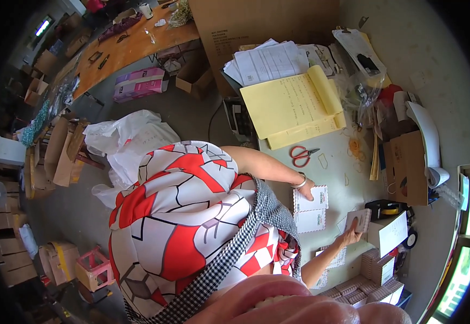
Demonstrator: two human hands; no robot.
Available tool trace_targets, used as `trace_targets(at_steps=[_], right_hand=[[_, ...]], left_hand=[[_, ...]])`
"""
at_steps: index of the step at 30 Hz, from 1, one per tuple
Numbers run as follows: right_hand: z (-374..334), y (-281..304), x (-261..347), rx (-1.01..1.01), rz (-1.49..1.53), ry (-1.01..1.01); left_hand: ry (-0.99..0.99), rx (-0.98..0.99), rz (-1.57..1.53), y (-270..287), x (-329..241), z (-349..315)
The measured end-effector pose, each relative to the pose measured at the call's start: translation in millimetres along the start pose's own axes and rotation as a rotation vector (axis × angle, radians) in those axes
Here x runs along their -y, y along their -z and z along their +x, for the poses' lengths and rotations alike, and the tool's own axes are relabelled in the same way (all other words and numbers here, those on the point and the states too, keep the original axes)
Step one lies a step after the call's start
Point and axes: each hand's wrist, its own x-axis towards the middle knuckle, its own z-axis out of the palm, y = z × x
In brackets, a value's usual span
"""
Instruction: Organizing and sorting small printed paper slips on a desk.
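Observation:
My left hand [306, 190] reaches over the pale table, a light band at its wrist. Its fingers are closed at the edge of a white card [320, 199] with a striped, envelope-like border. A similar card [310, 221] lies against that one. My right hand [349, 234] is closed round a small flat pack [358, 220] with a patterned edge, held close to the table beside a black and yellow item [384, 209]. More bordered cards [334, 258] lie partly behind my right forearm. Red-handled scissors [301, 156] rest beyond my left hand.
A yellow writing pad [289, 110] and loose papers [270, 63] cover the table's left end. Rubber bands [355, 147] lie near the scissors. Stacked small packs [378, 267] stand at the right, and a cardboard box [408, 167] is against the wall. A white bag [132, 140] is behind me.

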Motion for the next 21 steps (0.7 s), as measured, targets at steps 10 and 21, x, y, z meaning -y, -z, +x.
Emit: trace_targets(at_steps=[10,21], right_hand=[[-27.6,4.3,-30.6,-0.040,0.008,-0.130],[-22.5,7.9,-26.7,-0.040,-0.031,-0.070]], left_hand=[[0.014,0.010,-0.003,-4.0,2.1,5.6],[-0.012,-0.012,0.038,-7.8,2.6,8.1]])
